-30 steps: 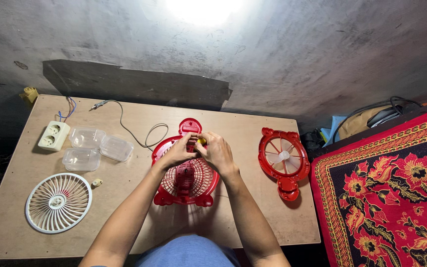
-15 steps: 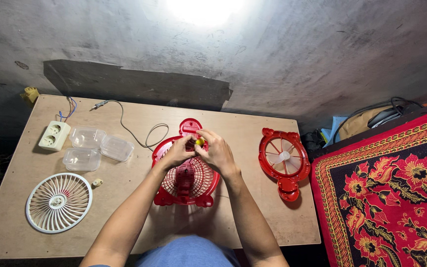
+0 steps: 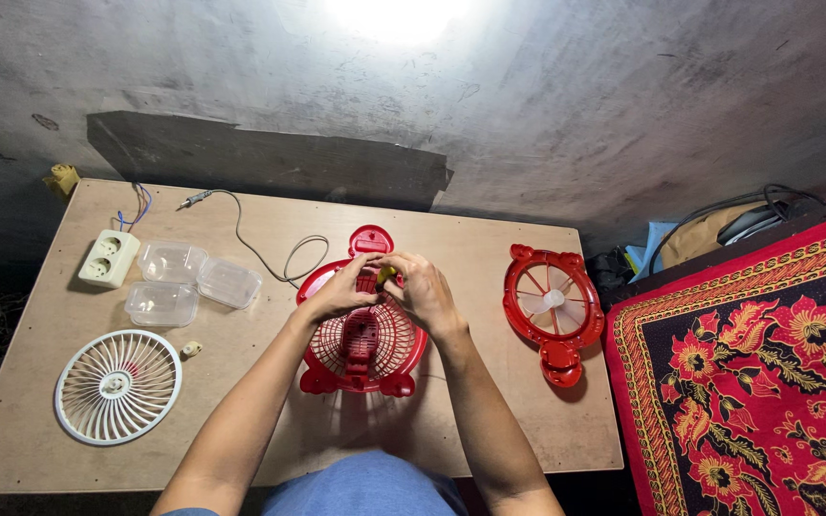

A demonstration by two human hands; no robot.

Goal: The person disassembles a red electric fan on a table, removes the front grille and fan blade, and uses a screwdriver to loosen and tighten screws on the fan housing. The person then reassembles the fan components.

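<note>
Bare tabletop (image 3: 470, 239) between red fan housing (image 3: 363, 349) and fan frame (image 3: 554, 311).

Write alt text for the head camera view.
Both hands, left hand and right hand, meet over a red fan housing on a wooden table, pinching a small yellow-green part. A white fan grille lies left, a red bladed fan half right.

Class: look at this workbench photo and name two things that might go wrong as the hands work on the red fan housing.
The small yellow-green part, pinched between the left hand and right hand above the red fan housing, might slip through its grille. The right forearm lies near the red blade frame by the table's edge; a sweep may knock it off.
</note>
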